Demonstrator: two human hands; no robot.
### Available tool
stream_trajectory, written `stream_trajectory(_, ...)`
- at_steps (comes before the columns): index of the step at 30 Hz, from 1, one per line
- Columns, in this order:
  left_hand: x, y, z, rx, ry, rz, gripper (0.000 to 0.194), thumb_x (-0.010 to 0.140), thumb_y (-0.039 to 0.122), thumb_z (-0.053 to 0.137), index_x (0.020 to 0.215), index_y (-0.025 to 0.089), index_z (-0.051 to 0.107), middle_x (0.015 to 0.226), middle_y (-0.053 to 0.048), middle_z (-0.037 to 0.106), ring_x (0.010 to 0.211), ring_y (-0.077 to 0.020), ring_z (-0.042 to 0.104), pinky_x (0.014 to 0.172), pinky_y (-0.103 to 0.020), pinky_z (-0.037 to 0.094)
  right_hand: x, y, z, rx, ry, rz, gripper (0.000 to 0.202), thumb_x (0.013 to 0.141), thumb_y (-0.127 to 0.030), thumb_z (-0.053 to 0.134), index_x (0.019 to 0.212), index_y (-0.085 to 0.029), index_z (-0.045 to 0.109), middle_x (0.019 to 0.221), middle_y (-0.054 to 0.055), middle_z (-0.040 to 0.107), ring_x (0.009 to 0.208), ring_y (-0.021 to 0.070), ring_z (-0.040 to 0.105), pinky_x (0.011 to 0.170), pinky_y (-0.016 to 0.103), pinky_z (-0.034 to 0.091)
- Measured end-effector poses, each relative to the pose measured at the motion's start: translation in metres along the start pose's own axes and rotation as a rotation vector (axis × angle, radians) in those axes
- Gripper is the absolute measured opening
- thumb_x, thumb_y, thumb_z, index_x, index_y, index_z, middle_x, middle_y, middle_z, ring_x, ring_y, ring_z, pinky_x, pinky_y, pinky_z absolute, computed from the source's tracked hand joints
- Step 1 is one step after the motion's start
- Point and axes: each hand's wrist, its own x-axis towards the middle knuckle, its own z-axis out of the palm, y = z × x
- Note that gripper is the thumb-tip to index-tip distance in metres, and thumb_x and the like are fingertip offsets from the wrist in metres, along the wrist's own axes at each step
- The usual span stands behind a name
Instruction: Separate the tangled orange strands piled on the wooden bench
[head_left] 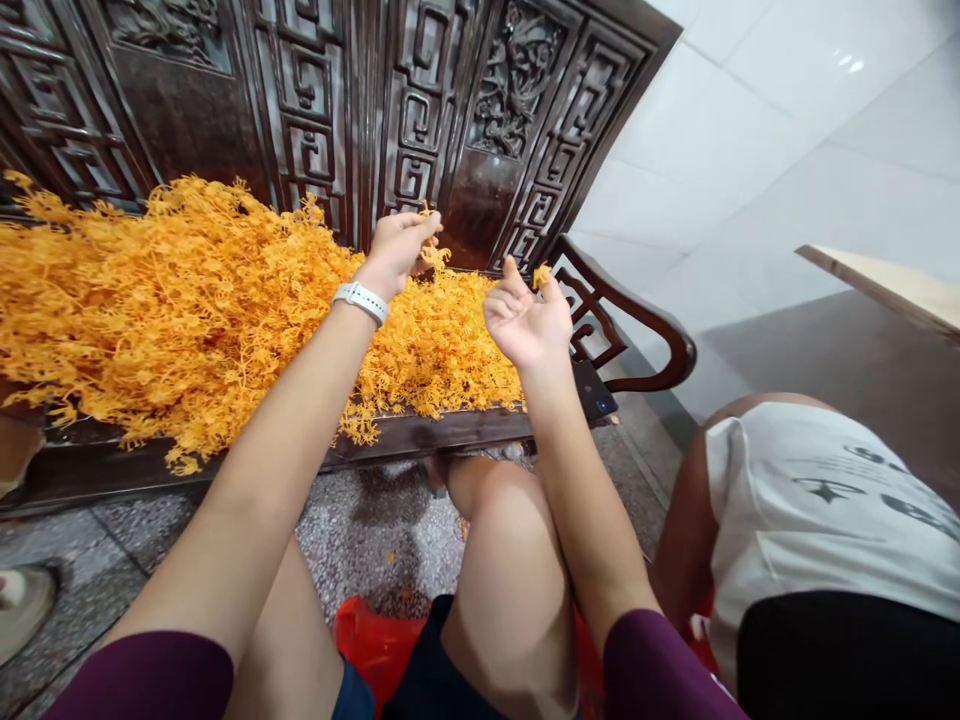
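Note:
A large heap of orange plastic sprigs (pixel 225 290), with thin curly petals or leaves, covers the seat of a dark wooden bench. Above its right part, my left hand (pixel 401 250) is closed with the fingertips pinched on an orange sprig (pixel 436 258); some of it pokes out past the fingers. My right hand (pixel 532 318) is turned palm up over the heap's right end. A small orange piece (pixel 541 274) sits at its thumb and forefinger tips, its other fingers curled loosely. A white watch band (pixel 361 300) circles my left wrist.
The carved bench back (pixel 307 90) rises behind the heap; its curved armrest (pixel 652 365) is at right. A dark phone (pixel 596 392) lies at the seat's right end. A person in white shorts (pixel 817 500) is close on my right. A wooden board edge (pixel 885 290) juts in.

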Motion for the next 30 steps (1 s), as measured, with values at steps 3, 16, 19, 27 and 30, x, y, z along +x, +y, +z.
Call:
stream_trajectory(3, -0.007, 0.001, 0.012, 0.039, -0.064, 0.027, 0.026, 0.102, 0.018, 0.068, 0.077, 0.019, 0.060, 0.067, 0.000, 0.061, 0.052, -0.0085, 0.056, 0.053, -0.021, 0.047, 0.011, 0.013, -0.012, 0.101, 0.161, 0.107, 0.045, 0.096, -0.066, 0.067, 0.081, -0.025, 0.061, 0.056, -0.008, 0.033, 0.048, 0.0115, 0.026, 0.047, 0.029, 0.029)
stream_trajectory(16, -0.003, 0.010, 0.013, 0.247, -0.119, 0.175, 0.022, 0.094, 0.018, 0.077, 0.080, 0.023, 0.061, 0.066, 0.001, 0.066, 0.055, -0.0119, 0.063, 0.054, -0.023, 0.051, 0.018, 0.031, -0.016, 0.326, 0.287, 0.264, 0.009, 0.098, -0.031, 0.066, 0.098, -0.023, 0.061, 0.099, 0.004, 0.070, 0.085, 0.0132, 0.067, 0.074, 0.025, 0.057)
stream_trajectory(19, -0.004, 0.007, 0.012, 0.250, -0.139, 0.167, 0.023, 0.091, 0.018, 0.080, 0.079, 0.023, 0.061, 0.065, 0.001, 0.065, 0.056, -0.0124, 0.064, 0.056, -0.024, 0.054, 0.018, 0.034, -0.021, 0.338, 0.343, 0.334, 0.004, 0.097, -0.025, 0.062, 0.097, -0.021, 0.061, 0.090, 0.002, 0.069, 0.073, 0.0098, 0.061, 0.068, 0.022, 0.053)
stream_trajectory(27, -0.017, -0.006, 0.032, 0.238, -0.290, 0.216, 0.028, 0.078, -0.005, 0.081, 0.082, 0.019, 0.066, 0.066, 0.001, 0.066, 0.060, -0.0123, 0.065, 0.067, -0.028, 0.059, 0.015, 0.040, -0.001, -0.129, 0.154, 0.137, 0.045, 0.091, -0.063, 0.079, 0.082, -0.022, 0.061, 0.068, -0.001, 0.064, 0.058, 0.0092, 0.051, 0.055, 0.024, 0.041)
stream_trajectory(30, -0.010, -0.013, 0.036, 0.165, -0.175, 0.248, 0.030, 0.080, -0.010, 0.073, 0.076, 0.018, 0.063, 0.065, 0.001, 0.065, 0.057, -0.0108, 0.063, 0.061, -0.025, 0.055, 0.007, 0.039, 0.007, -0.202, 0.002, 0.020, 0.046, 0.092, -0.061, 0.080, 0.077, -0.021, 0.061, 0.064, -0.004, 0.061, 0.056, 0.0069, 0.049, 0.056, 0.023, 0.040)
